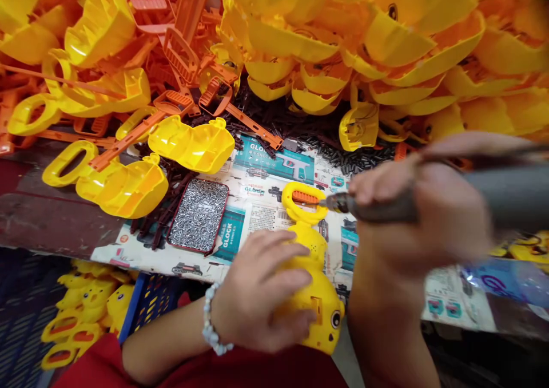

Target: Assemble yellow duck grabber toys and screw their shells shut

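Observation:
My left hand (268, 291) lies over a yellow animal-faced toy (315, 308), its fingers curving across the body and steadying it at the bench's front edge. The toy's round eye faces down toward me, and its looped handle (288, 196) with an orange ribbed insert points away. In my right hand (446, 216), blurred by motion, is a grey electric screwdriver (386, 205). Its bit reaches the right side of the handle loop; whether a screw sits at the tip is too small to tell. Left of the toy stands a shallow tray (170, 240) full of small silver screws.
Yellow shell halves (295, 39) are piled high at the back. Orange handle parts (180, 50) and loose shells (124, 187) lie to the left. Dark small parts (330, 153) spread behind the printed cardboard (257, 219). Below left, a blue basket (139, 305) stands near several assembled yellow toys (92, 296).

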A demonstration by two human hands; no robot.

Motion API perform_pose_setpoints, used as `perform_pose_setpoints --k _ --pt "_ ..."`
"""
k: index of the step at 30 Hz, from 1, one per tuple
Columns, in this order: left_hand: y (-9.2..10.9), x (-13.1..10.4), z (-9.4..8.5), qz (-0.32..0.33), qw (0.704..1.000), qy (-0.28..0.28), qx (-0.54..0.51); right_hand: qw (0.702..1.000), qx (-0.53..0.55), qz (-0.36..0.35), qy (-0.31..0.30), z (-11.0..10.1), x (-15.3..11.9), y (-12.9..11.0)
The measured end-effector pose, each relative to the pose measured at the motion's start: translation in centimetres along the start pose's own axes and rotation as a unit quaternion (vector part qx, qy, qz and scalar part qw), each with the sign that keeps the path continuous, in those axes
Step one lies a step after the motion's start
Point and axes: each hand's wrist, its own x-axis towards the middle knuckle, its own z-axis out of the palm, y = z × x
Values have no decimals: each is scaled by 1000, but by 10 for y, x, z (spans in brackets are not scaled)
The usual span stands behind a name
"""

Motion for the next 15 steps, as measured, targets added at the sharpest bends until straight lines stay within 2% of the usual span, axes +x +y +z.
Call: perform_pose_setpoints --k 3,5,7,8,12,15 --pt "9 -6 14 96 989 -109 19 998 64 -3 -11 19 15 22" --pt "12 -10 23 125 978 -162 36 997 67 -9 -34 22 15 31" --pt "11 -14 31 127 972 -189 56 997 56 -18 -54 22 12 34" --pt "10 -15 33 124 972 -189 59 997 50 -19 -63 22 10 36" --pt "6 -16 42 129 984 -119 33 996 30 -1 -82 24 7 39" --pt "5 -15 45 137 986 -93 20 996 16 16 -81 28 8 41"
